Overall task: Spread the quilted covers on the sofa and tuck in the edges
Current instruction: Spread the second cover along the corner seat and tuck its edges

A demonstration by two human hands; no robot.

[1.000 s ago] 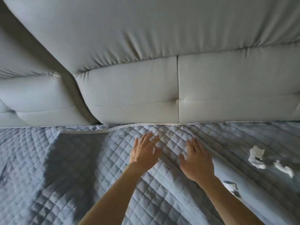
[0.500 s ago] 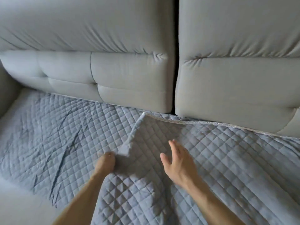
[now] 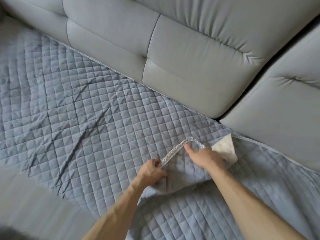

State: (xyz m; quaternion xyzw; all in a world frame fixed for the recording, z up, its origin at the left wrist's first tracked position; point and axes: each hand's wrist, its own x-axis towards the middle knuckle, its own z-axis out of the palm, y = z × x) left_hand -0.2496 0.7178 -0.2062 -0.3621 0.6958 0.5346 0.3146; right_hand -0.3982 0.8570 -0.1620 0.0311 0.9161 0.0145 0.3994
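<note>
The sofa [image 3: 190,49] backrest spans 10 to 3 o'clock, and the flat quilted cover [image 3: 78,110] lies spread on the seat from 9 o'clock to centre, its far edge against the backrest. The overlapping quilted cover [image 3: 259,196] occupies 3 to 6 o'clock, its corner raised and folded back, exposing the white underside [image 3: 225,149]. The right hand [image 3: 206,157] grips that corner, thumb extended onto the trimmed edge [image 3: 174,149]. At its 8 o'clock, the left hand [image 3: 152,172] pinches the same edge with curled fingers.
</note>
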